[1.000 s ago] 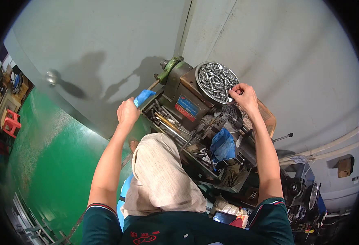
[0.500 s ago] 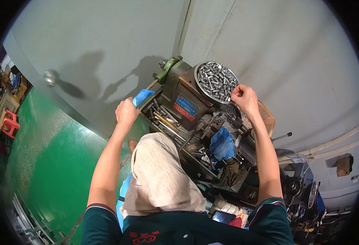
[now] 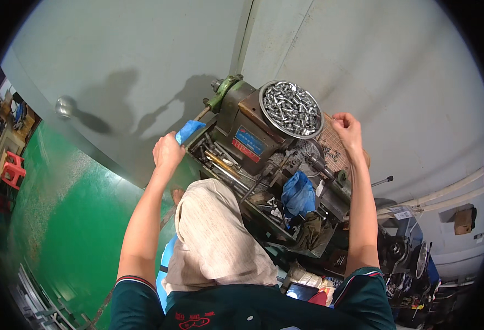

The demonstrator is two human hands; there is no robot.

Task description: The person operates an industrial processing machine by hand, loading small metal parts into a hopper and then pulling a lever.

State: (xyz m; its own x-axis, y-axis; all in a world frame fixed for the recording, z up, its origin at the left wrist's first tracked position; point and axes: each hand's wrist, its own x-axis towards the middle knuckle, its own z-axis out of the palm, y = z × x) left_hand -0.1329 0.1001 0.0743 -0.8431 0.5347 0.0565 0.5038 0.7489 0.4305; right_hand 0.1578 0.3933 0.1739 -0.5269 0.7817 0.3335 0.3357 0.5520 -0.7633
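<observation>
My left hand (image 3: 169,151) is closed round the lever (image 3: 202,114) of a small bench lathe (image 3: 242,113), at a blue wrapping (image 3: 190,131) that shows above the fist. A round metal bowl (image 3: 263,110) heaped with small shiny metal parts (image 3: 291,107) rests on top of the machine. Just right of its rim, apart from it, is my right hand (image 3: 347,132). Thumb and fingers there are pinched together; anything between them is too small to make out.
Loose metal tools and rods (image 3: 220,159) fill a tray along the machine's near side. A crumpled blue cloth (image 3: 298,193) lies to the right, and a brown patterned board (image 3: 335,148) stands behind. A black-knobbed lever (image 3: 382,181) sticks out at right. Grey wall panels (image 3: 159,44) rise behind.
My right hand has moved right, away from the bowl's near right edge. The left hand stays on the lever almost unmoved; the whole view has shifted slightly.
</observation>
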